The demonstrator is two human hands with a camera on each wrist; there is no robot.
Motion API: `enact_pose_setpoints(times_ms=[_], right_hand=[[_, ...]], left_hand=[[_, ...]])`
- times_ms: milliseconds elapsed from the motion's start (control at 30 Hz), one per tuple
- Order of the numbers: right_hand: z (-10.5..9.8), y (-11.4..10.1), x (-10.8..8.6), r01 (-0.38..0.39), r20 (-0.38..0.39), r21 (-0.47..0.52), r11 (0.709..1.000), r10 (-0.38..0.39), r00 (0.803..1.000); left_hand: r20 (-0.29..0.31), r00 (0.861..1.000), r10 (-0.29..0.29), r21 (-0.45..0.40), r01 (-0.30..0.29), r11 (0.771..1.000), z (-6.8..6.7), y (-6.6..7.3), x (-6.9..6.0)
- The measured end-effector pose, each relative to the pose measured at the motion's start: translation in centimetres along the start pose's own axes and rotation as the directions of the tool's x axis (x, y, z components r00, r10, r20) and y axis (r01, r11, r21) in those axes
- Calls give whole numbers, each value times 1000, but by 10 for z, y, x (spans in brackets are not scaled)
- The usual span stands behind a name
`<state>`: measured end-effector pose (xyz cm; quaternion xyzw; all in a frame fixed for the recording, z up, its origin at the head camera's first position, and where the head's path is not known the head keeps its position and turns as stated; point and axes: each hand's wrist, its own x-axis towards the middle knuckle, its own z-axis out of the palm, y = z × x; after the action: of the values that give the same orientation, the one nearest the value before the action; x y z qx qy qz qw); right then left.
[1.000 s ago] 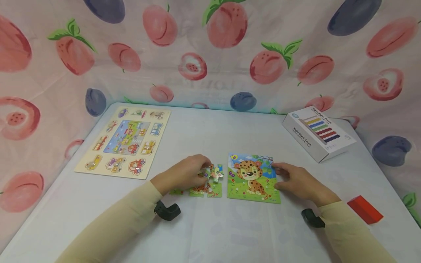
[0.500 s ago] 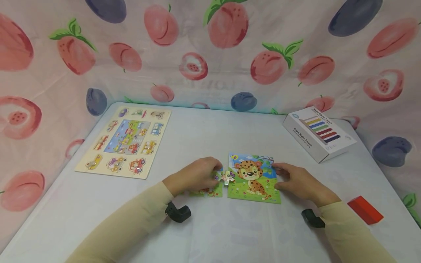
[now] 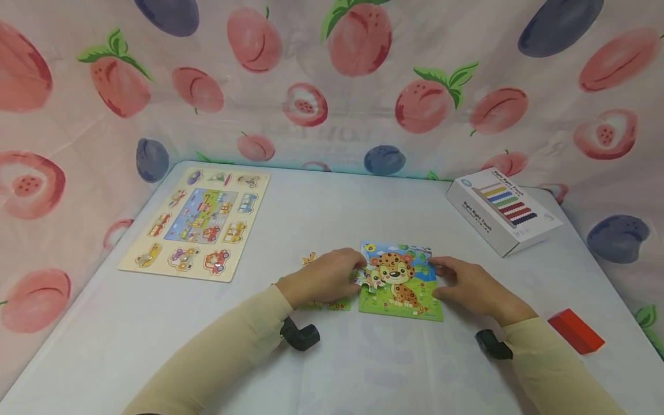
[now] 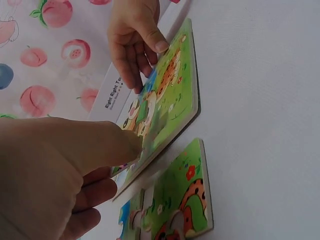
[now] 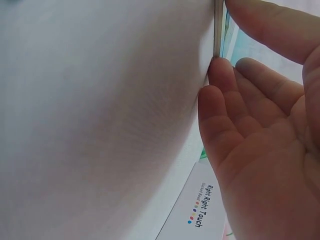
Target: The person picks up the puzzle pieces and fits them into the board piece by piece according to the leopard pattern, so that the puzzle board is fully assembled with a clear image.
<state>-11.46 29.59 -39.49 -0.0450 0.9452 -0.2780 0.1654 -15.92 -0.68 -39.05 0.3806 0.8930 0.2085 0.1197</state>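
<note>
In the head view the left hand (image 3: 332, 275) pinches a small jigsaw piece (image 3: 373, 279) over the left part of the leopard picture board (image 3: 399, 300). More jigsaw pieces (image 3: 339, 304) lie joined or close together left of the board, partly hidden under that hand and wrist. At the board's right edge, the right hand (image 3: 474, 285) touches the rim with thumb and fingertips. The right wrist view shows the thumb and fingers of this hand (image 5: 260, 110) against the board's edge (image 5: 218, 30). In the left wrist view the thumb covers most of the pinched piece.
A wooden board with vehicle pieces (image 3: 173, 272) lies at the left of the table. At the back right stands a white box (image 3: 482, 222) printed with coloured rows. A red block (image 3: 576, 331) lies beside the right forearm. Fruit-patterned cloth hangs behind the table.
The left hand has carried the jigsaw piece rightward, from above the loose pieces to over the board's left part. The right hand has stayed at the board's right edge.
</note>
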Motion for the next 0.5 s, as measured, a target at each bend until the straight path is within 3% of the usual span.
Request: enact_pose_setpoints(times_ms=[500], right_hand=[[0,-1,0,-11,6,4,1000,11,1000]], left_hand=[[19,999,-34,34,33,999,7,8,12]])
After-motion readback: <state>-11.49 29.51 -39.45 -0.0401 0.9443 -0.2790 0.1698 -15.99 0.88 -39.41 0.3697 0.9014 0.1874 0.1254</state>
